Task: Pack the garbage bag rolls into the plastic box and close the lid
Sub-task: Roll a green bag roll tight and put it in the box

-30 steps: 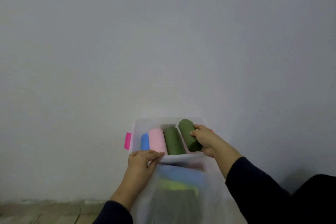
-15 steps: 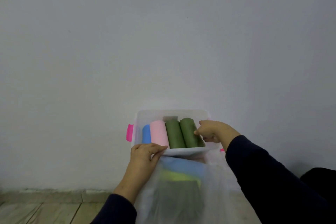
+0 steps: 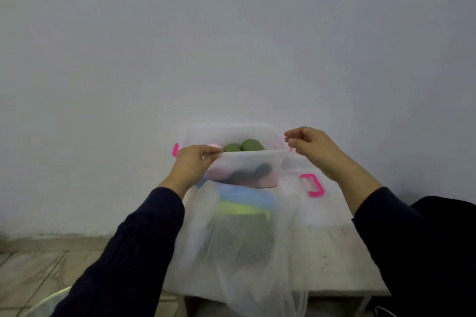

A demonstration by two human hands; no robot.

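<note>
The clear plastic box (image 3: 231, 130) with pink latches stands on the table against the wall. Two green rolls (image 3: 243, 147) lie side by side in it, and a pink roll (image 3: 219, 173) shows through its near wall. My left hand (image 3: 194, 162) grips the box's near rim at the left corner. My right hand (image 3: 313, 147) hovers at the box's right end with thumb and fingers pinched together and nothing visible in them. The box's clear lid, with a pink handle (image 3: 313, 185), lies on the table just right of the box.
A thin translucent bag (image 3: 239, 244) in front of the box holds blue, yellow-green and dark green rolls. The white table (image 3: 334, 265) ends at its front edge below the bag. A round bin rim (image 3: 46, 301) and floor tiles are at lower left.
My right hand has let go of the second green roll, which now lies in the box, and has lifted to the box's right end. My left hand stays on the near rim.
</note>
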